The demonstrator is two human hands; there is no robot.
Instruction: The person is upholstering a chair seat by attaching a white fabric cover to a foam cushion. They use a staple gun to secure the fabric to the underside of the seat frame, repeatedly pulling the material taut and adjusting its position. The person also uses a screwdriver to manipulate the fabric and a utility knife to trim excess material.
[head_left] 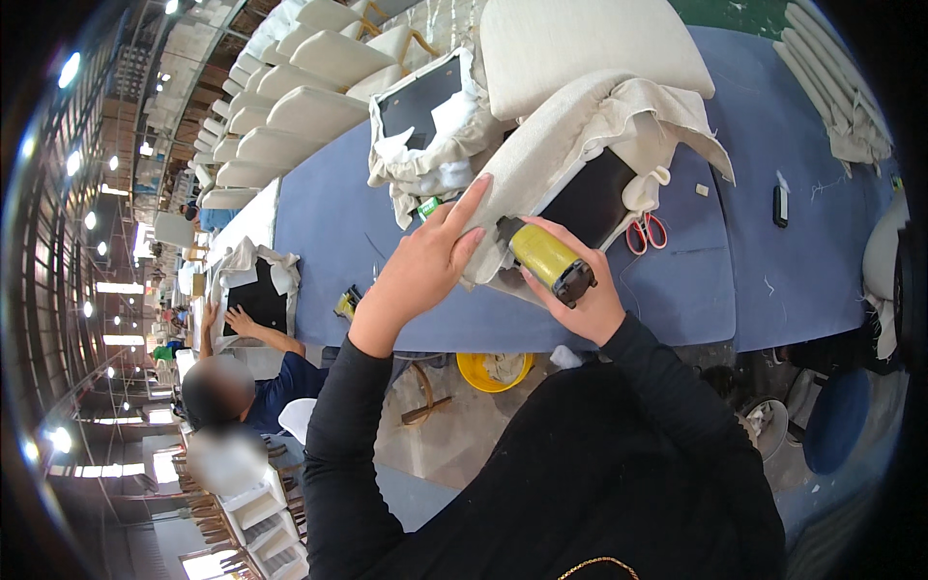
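My right hand (592, 307) is wrapped round an olive-yellow staple gun (546, 253) with black ends. Its nose is down at the edge of a cream-upholstered chair part (541, 159) with a black underside panel (592, 198). My left hand (425, 266) rests at the near left edge of this cream fabric, index finger and thumb stretched apart; its other fingers are partly hidden. Loose fabric bunches along the part's far right side. Red-handled scissors (646, 234) lie just right of it on the blue-covered table (677, 300).
Another cream part (420, 111) with a black panel lies beyond my left hand. A second yellow tool (348, 302) is by my left wrist. Stacked fabric (836, 87) is at far right, a yellow bucket (495, 372) below the table. At left, a co-worker (275, 391) handles a similar part.
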